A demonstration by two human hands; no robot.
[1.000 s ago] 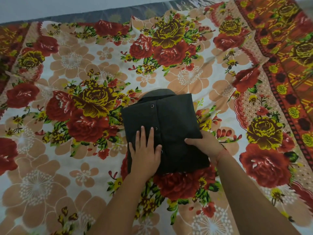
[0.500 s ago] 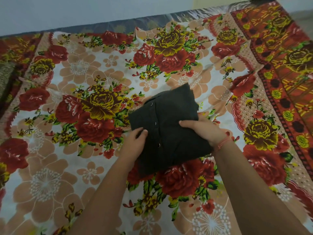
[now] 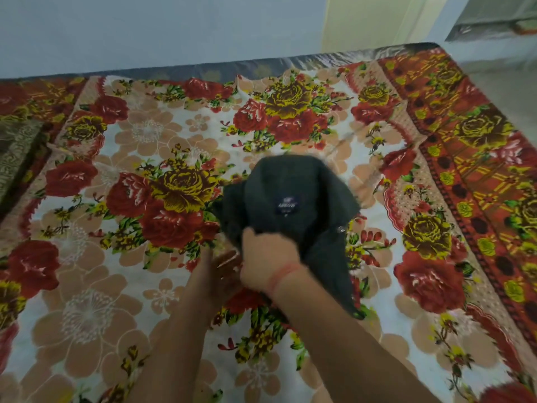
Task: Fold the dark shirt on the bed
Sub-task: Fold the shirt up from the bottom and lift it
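Observation:
The dark shirt (image 3: pixel 293 196) is a folded bundle lifted off the bed, tilted up so its inner collar and a small blue neck label face me. My right hand (image 3: pixel 266 261) grips its near edge from above, a red thread around the wrist. My left hand (image 3: pixel 220 267) is lower and to the left, partly behind the right hand, fingers under the bundle's near left edge; its grip is blurred. A loose corner of the shirt hangs down to the right of my right forearm.
The bed carries a floral sheet (image 3: pixel 122 301) with red and yellow roses and an orange patterned border (image 3: pixel 476 175) on the right. A dark patterned cloth (image 3: pixel 14 158) lies at the far left edge. A pale wall stands behind the bed.
The folded shirt lay flat under both palms; both hands then gripped its sides and raised it, tipping it so the collar label faces me. The view has tilted up toward the wall.

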